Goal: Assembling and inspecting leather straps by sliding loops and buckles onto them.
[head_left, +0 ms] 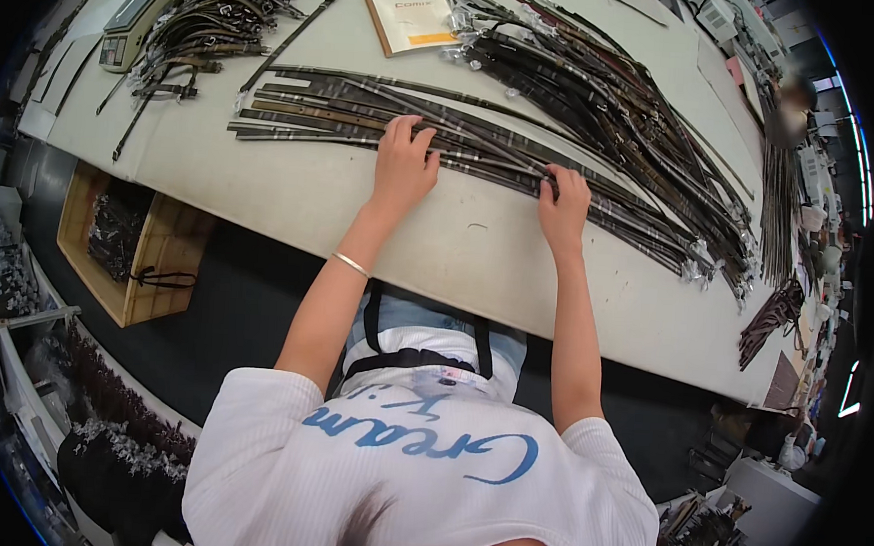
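Note:
A loose row of dark, narrow belts (317, 109) lies across the table in front of me, some black and some brownish. My left hand (405, 168) rests over the near belts around their middle, fingers curved down and the thumb apart from them. Farther right, my right hand (566, 206) has its thumb and fingers closed around a dark belt at the near side of the row. The fingertips of both hands are partly hidden. Clear wrapping covers the belts' right ends (697, 262).
A large pile of belts (585, 93) fills the table beyond my right hand. Buckled belts (217, 29) are heaped at the far left beside a scale (139, 18). A notebook-like box (411, 17) lies at the back. A wooden crate (167, 229) stands below the table's left edge.

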### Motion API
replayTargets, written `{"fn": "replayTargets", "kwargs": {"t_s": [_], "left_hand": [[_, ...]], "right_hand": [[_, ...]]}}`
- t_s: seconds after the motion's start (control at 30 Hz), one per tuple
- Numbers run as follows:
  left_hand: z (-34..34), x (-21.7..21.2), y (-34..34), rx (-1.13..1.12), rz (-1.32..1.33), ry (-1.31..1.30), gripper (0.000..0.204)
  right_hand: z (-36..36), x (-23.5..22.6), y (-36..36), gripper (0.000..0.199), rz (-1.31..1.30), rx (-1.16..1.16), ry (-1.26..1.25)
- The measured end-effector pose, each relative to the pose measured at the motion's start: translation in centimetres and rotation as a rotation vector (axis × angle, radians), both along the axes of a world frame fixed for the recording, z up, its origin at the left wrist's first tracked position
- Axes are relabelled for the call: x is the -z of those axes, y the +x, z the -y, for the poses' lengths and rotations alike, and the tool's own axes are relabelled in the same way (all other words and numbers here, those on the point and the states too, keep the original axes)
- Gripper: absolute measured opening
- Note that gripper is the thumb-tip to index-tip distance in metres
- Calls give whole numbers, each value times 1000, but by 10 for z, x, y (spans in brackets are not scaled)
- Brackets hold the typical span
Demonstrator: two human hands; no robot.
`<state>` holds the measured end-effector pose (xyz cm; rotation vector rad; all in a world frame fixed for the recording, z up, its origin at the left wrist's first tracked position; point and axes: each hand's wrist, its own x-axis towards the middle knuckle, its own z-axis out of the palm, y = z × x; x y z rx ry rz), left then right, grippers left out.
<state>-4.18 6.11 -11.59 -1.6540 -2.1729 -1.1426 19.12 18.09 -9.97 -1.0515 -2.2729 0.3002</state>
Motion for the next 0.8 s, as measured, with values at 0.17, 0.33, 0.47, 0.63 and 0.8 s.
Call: {"fn": "replayTargets", "kwargs": {"t_s": [0.17, 0.33, 0.47, 0.63, 0.8], "left_hand": [[3, -37, 21, 81, 1410, -137, 36], [-6, -34, 28, 171, 1949, -119, 52], [-8, -23, 25, 172, 2093, 151, 32], [5, -37, 23, 189, 1855, 250, 23], [16, -45, 18, 143, 1716, 285, 23]], "right_hand": [[6, -12, 10, 26, -99, -76, 2], [20, -24, 13, 28, -135, -74, 38], [30, -21, 21, 30, -132, -100, -20], [52, -16, 25, 47, -170, 367, 135], [48, 24, 68, 37, -690, 487, -457]]}}
